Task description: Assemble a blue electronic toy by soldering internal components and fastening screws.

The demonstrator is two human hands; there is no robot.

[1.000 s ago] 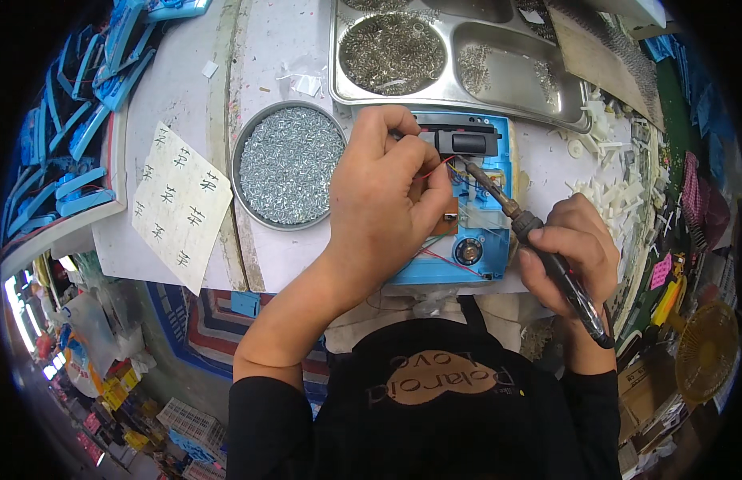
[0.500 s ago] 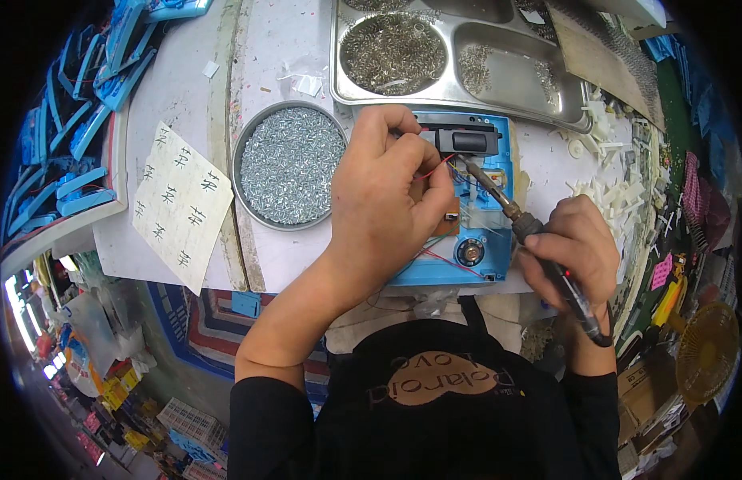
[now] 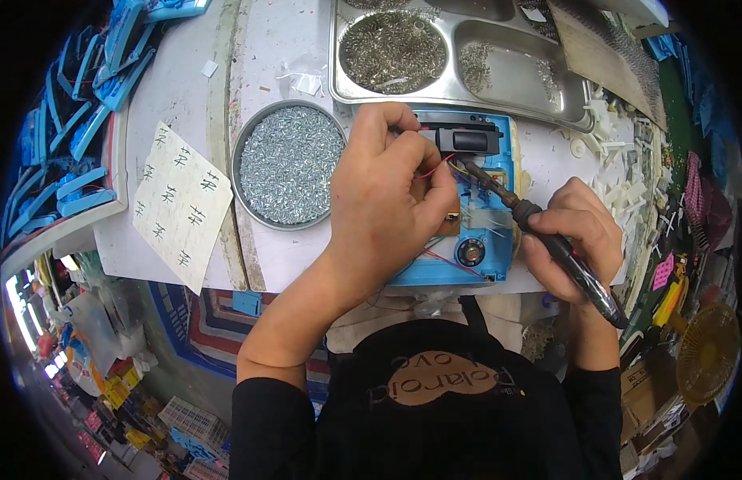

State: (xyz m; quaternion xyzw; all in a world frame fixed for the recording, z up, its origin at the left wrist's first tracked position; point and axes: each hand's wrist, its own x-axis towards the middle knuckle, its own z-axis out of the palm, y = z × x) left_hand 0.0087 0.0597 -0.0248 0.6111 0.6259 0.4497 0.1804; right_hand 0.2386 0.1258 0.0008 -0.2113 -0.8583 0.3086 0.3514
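Observation:
An open blue plastic housing [image 3: 415,276] lies on the table in front of me, with wires, small boards and a round speaker [image 3: 470,252] inside. My left hand [image 3: 379,188] rests over its left side, thumb and forefinger pinched on a thin red wire [image 3: 437,168] beside a black block [image 3: 469,142]. From the right, my right hand [image 3: 585,228] grips a soldering iron [image 3: 569,258] by its dark handle. The iron's tip points into the housing, close to the wire and just below the black block. Left fingertips partly hide the wire's end.
Left of the housing stands a round metal bowl [image 3: 239,172] full of small silvery screws [image 3: 291,164], beside a marked paper sheet [image 3: 183,204]. A steel compartment tray [image 3: 459,98] with springs [image 3: 391,52] sits behind. White plastic parts [image 3: 619,176] lie right; blue housings [image 3: 75,132] are piled far left.
The soldering iron and my right hand have shifted slightly right, its handle end swinging outward and up. My left hand stays almost still on the red wire.

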